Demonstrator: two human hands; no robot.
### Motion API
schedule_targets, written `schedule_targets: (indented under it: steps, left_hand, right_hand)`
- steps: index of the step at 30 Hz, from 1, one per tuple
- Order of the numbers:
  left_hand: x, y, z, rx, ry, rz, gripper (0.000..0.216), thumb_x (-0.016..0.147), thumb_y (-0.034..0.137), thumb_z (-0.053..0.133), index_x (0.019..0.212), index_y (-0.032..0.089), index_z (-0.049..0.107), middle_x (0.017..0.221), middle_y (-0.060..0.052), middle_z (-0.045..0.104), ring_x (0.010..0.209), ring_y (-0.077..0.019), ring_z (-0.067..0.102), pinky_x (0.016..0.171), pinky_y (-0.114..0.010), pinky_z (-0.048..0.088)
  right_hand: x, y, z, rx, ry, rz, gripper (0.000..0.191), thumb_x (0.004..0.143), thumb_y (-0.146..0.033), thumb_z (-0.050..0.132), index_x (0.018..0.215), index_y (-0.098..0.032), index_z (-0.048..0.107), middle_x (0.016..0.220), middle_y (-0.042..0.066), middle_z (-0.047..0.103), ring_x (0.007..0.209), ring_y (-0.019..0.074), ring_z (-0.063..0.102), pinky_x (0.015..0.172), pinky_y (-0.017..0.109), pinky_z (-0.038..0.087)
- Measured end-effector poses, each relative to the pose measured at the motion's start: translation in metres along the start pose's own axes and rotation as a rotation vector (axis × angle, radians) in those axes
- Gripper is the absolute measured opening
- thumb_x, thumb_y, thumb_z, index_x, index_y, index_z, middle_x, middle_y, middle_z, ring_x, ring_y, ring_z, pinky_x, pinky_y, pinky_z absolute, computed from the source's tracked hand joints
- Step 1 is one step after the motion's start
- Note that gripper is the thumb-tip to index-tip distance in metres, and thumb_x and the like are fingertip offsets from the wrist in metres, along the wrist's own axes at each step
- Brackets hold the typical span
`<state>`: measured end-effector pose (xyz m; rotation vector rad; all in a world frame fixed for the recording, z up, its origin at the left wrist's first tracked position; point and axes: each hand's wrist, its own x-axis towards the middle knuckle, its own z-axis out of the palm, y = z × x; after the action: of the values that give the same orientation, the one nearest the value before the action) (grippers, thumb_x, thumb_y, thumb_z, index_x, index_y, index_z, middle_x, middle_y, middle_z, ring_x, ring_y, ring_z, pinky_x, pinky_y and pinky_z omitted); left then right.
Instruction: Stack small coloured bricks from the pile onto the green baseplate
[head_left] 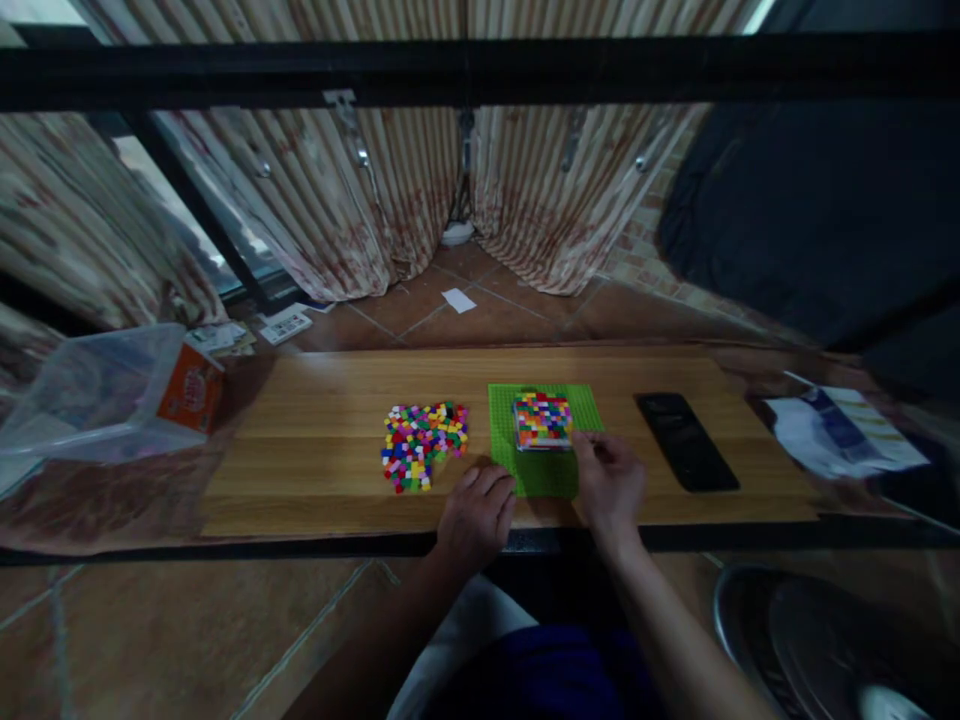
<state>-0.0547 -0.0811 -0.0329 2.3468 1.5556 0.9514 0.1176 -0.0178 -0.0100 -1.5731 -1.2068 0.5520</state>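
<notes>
On a green studded baseplate (504, 440) sits a block of many-coloured toy bricks (543, 418), with a pale or clear strip along its near side. My right hand (613, 482) is at the block's near right corner, thumb and finger pinched together; whatever is between them is too small or hidden. My left hand (478, 508) lies by the baseplate's near left corner, its fingers curled in and pressed together, and I cannot see what they hold, if anything. Left of the baseplate spreads a loose heap of small coloured bricks (421, 440).
The wooden board (322, 400) carries all this, plus a black phone (686, 440) on the right. A clear plastic box (112, 390) with an orange label stands left. White and purple packaging (844, 430) lies right. A dark bar (480, 70) crosses above, before striped curtains (405, 180).
</notes>
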Motion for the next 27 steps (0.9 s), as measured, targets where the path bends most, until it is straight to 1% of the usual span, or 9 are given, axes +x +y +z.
schedule_targets:
  steps: [1,2,4,7,9,12,15,21,27]
  left_hand:
    - [-0.001,0.000,0.000,0.003,-0.003,0.001,0.019,0.092,0.018,0.049,0.101,0.017,0.065,0.103,-0.008,0.068,0.096,-0.0198,0.062,0.088,-0.038,0.052]
    - [-0.001,0.000,0.001,0.011,-0.005,-0.001,0.019,0.091,0.017,0.049,0.102,0.016,0.065,0.103,-0.009,0.068,0.095,-0.0200,0.062,0.088,-0.038,0.052]
    - [-0.003,0.000,0.003,0.036,-0.003,-0.009,0.021,0.090,0.015,0.049,0.103,0.016,0.065,0.104,-0.009,0.068,0.094,-0.0205,0.062,0.087,-0.039,0.052]
    - [-0.005,0.000,0.008,0.080,0.008,-0.011,0.019,0.087,0.014,0.051,0.098,0.016,0.067,0.101,-0.010,0.069,0.097,-0.0226,0.061,0.089,-0.040,0.052]
    - [-0.006,0.000,0.009,0.097,-0.005,0.007,0.017,0.087,0.015,0.051,0.094,0.017,0.067,0.098,-0.011,0.069,0.100,-0.0238,0.061,0.092,-0.041,0.051]
    - [-0.004,-0.002,0.009,0.074,-0.045,0.030,0.019,0.089,0.020,0.052,0.099,0.016,0.067,0.103,-0.011,0.068,0.104,-0.0237,0.060,0.095,-0.042,0.049]
    - [-0.004,-0.003,0.008,0.020,-0.065,0.037,0.021,0.088,0.024,0.054,0.103,0.017,0.067,0.108,-0.011,0.067,0.107,-0.0237,0.059,0.095,-0.041,0.049]
    - [-0.007,-0.005,0.011,-0.003,-0.085,0.042,0.018,0.086,0.024,0.058,0.098,0.017,0.069,0.103,-0.009,0.068,0.106,-0.0252,0.058,0.092,-0.042,0.050]
    - [-0.008,-0.005,0.011,0.025,-0.097,0.029,0.018,0.085,0.024,0.059,0.100,0.019,0.068,0.105,-0.009,0.067,0.104,-0.0244,0.058,0.091,-0.041,0.050]
  right_hand:
    - [-0.004,-0.007,0.000,-0.019,-0.002,-0.087,0.028,0.081,-0.044,0.063,0.077,-0.017,0.069,0.077,0.005,0.066,0.070,0.0189,0.059,0.067,0.032,0.044]
    - [-0.009,-0.015,0.001,-0.011,-0.042,-0.174,0.025,0.083,-0.042,0.063,0.077,-0.018,0.068,0.079,0.005,0.066,0.072,0.0187,0.060,0.069,0.032,0.045]
    - [-0.015,-0.033,0.012,0.026,-0.198,-0.312,0.020,0.086,-0.036,0.059,0.079,-0.020,0.068,0.083,0.004,0.067,0.076,0.0182,0.061,0.072,0.032,0.047]
    - [-0.017,-0.053,0.045,-0.012,-0.443,-0.431,0.018,0.090,-0.027,0.053,0.092,-0.022,0.070,0.091,0.005,0.068,0.084,0.0191,0.063,0.079,0.032,0.049]
    - [-0.011,-0.058,0.073,-0.108,-0.524,-0.485,0.020,0.090,-0.024,0.052,0.096,-0.021,0.071,0.094,0.007,0.068,0.091,0.0211,0.061,0.085,0.034,0.048]
    - [0.000,-0.056,0.110,-0.290,-0.563,-0.513,0.019,0.088,-0.020,0.054,0.092,-0.021,0.073,0.094,0.009,0.067,0.095,0.0235,0.059,0.089,0.036,0.045]
    - [0.008,-0.050,0.131,-0.404,-0.624,-0.538,0.016,0.086,-0.021,0.057,0.088,-0.022,0.073,0.092,0.008,0.067,0.093,0.0233,0.058,0.090,0.036,0.043]
    - [0.008,-0.044,0.139,-0.466,-0.647,-0.531,0.014,0.085,-0.024,0.060,0.087,-0.022,0.074,0.092,0.009,0.067,0.091,0.0243,0.057,0.089,0.038,0.042]
    - [0.010,-0.045,0.143,-0.465,-0.668,-0.500,0.013,0.083,-0.022,0.061,0.081,-0.023,0.074,0.092,0.008,0.066,0.090,0.0223,0.057,0.088,0.036,0.042]
